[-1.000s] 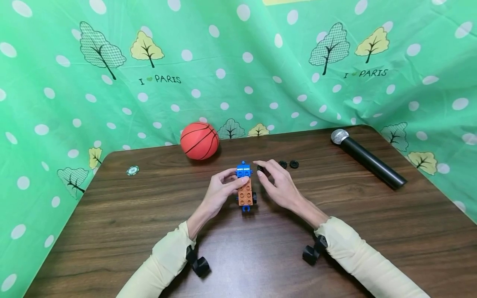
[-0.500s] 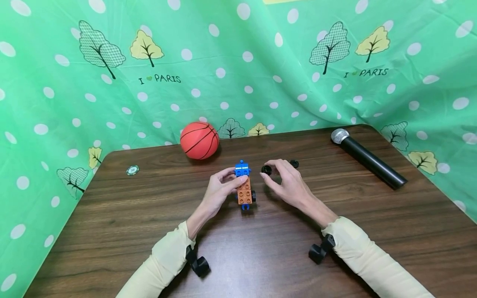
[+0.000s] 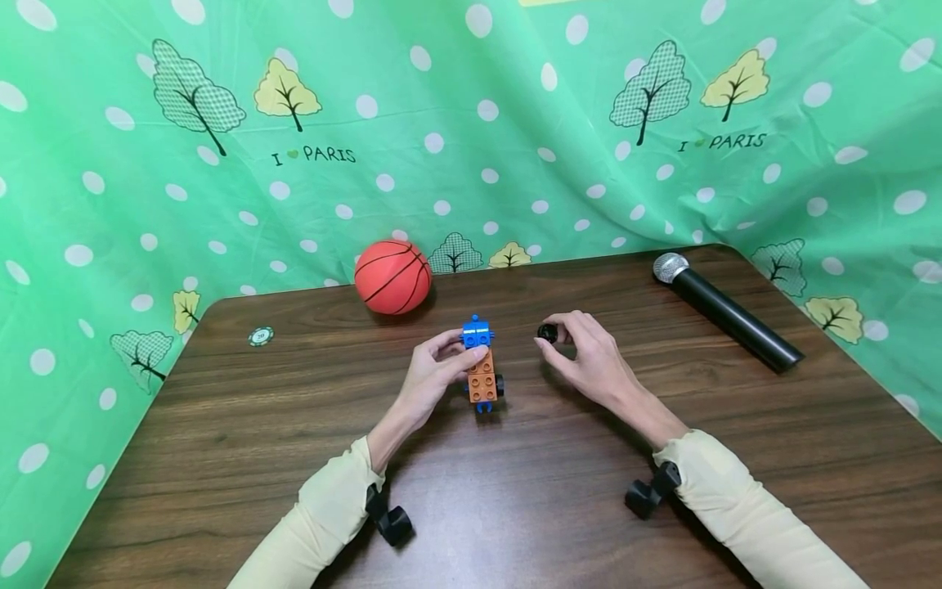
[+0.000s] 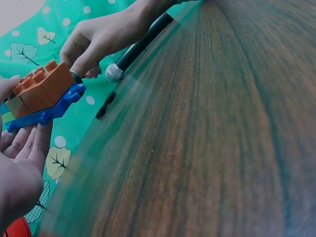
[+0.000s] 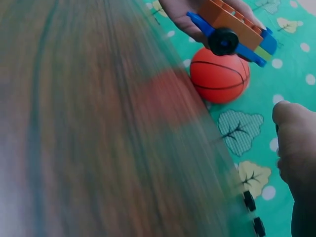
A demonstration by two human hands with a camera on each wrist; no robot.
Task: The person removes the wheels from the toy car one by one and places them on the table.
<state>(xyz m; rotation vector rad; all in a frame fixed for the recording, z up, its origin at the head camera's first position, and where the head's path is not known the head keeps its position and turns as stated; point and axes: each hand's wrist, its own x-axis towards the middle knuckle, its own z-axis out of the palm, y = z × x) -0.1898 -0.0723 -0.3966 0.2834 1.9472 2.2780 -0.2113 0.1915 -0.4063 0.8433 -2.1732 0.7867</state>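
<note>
A building-block toy car (image 3: 482, 380), orange blocks on a blue base with a blue front, is in my left hand (image 3: 437, 372). My left thumb lies on top; the fingers are underneath in the left wrist view. One black wheel (image 5: 223, 41) sits on the car's right side near its rear. To the right of the car, my right hand (image 3: 589, 360) pinches a loose black wheel (image 3: 547, 333) between thumb and fingers. Two more loose wheels (image 5: 249, 201) stand on the table in the right wrist view; in the head view my right hand hides them.
A red toy basketball (image 3: 393, 276) sits at the back of the brown table (image 3: 471, 507). A black microphone (image 3: 724, 311) lies to the right. On the far left is a poker chip (image 3: 261, 336). A green polka-dot cloth (image 3: 441, 106) hangs behind the table.
My right hand has moved right, away from the car, carrying the wheel, and now covers the other two wheels in the head view. My left hand and the car have hardly moved.
</note>
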